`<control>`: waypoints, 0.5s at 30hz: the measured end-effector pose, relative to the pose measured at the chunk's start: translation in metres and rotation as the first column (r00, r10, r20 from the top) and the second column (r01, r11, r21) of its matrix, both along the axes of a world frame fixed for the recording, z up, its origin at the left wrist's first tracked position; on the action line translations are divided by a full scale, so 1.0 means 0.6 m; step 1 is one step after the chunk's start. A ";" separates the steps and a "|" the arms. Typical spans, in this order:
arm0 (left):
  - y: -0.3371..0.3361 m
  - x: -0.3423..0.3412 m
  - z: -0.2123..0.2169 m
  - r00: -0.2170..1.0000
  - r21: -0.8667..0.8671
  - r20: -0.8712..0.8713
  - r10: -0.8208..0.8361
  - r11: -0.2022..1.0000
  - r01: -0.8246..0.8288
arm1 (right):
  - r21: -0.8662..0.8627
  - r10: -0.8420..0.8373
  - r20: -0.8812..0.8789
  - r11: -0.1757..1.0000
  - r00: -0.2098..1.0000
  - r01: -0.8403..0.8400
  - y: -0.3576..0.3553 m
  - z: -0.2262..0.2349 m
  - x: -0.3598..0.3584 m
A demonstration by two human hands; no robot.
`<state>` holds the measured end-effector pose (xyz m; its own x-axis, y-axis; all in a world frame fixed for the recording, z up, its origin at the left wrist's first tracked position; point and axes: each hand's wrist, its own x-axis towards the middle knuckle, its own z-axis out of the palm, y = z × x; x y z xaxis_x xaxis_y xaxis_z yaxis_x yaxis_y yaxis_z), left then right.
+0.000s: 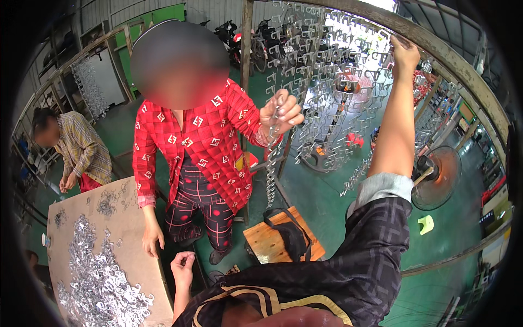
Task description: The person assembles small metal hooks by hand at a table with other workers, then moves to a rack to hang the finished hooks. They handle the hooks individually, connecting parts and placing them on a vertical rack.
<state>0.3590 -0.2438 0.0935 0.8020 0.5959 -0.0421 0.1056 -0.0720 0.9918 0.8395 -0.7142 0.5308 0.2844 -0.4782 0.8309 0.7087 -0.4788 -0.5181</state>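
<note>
Fingers of R hand [406, 55] bent up at brown metal top rail [376, 15], by hanging rows of silver bent-metal hooks [313, 49]; can't tell if they grip anything.
L hand [183, 265] is low nr the edge of the brown board-topped surface [136, 256], fingers curled in, thumb close; can't tell if anything's held. Surface carries a big heap of loose silver metal hooks [109, 283]. Co-worker in red patterned shirt [212, 147] stands btwn surface & rows, raised hand [281, 110] w/ dangling silver hook strand [271, 182] partly in front of rows. Below: orange-brown wooden stool [261, 243] w/ black fabric bag [294, 240] on top. Round dark fan w/ orange centre [447, 177] stands R of raised forearm.
</note>
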 end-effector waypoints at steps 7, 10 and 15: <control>-0.020 0.008 0.008 0.997 0.024 -0.065 0.051 0.998 -0.050 | -0.001 0.017 -0.057 1.000 0.998 -0.017 -0.049 0.039 0.083; -0.023 0.013 0.005 0.997 0.036 -0.056 0.051 0.998 -0.049 | -0.020 -0.051 -0.110 0.999 0.993 0.049 -0.061 0.035 0.089; -0.029 0.008 0.005 0.995 0.023 -0.087 0.055 0.998 -0.053 | 0.015 0.197 -0.072 0.980 0.978 -0.196 -0.040 0.011 0.063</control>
